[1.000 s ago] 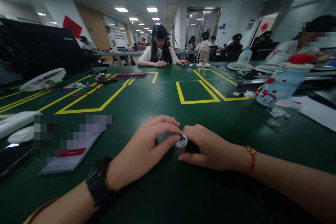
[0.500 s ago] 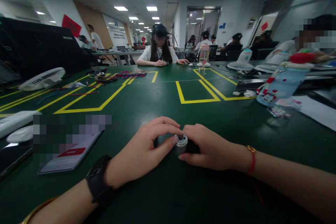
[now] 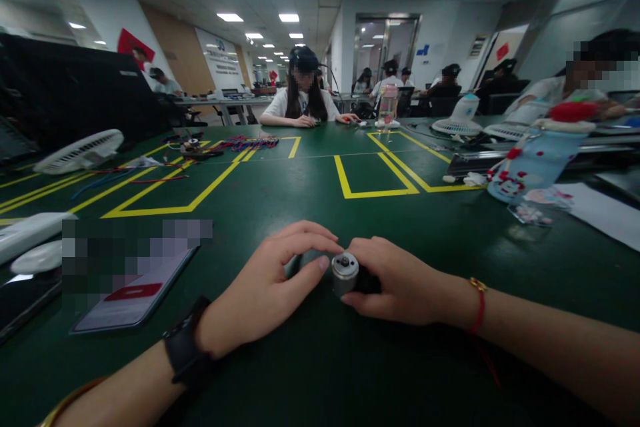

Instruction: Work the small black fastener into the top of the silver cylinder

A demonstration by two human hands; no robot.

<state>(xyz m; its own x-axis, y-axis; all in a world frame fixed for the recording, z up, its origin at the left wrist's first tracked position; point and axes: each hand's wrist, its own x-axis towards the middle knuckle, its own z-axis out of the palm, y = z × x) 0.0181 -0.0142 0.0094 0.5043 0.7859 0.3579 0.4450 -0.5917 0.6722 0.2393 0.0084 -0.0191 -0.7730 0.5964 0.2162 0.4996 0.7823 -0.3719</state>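
Hands meet at the near middle of the green table (image 3: 320, 360). My right hand (image 3: 400, 283) is closed around a small silver cylinder (image 3: 345, 272), which looks like a little motor with a short shaft on its round face. The face points toward my left hand (image 3: 265, 290). The body of the cylinder goes back under the right fingers, so I see only its front part. It sits just above the table surface; I cannot tell if it touches the table.

My left hand is half curled. Its thumb tip is just beside the rim of the cylinder, and I cannot tell if it touches it. The other left fingers arch over something dark that I cannot make out. A black watch (image 3: 187, 350) is on the left wrist and a red string bracelet (image 3: 479, 307) on the right wrist.

A phone (image 3: 133, 297) lies to the left of the hands, well apart from them. Farther away there are yellow tape lines (image 3: 373, 177), a white fan (image 3: 80, 152) at the left, and a decorated bottle (image 3: 537, 157) at the right. A person (image 3: 300, 97) sits at the far side of the table.
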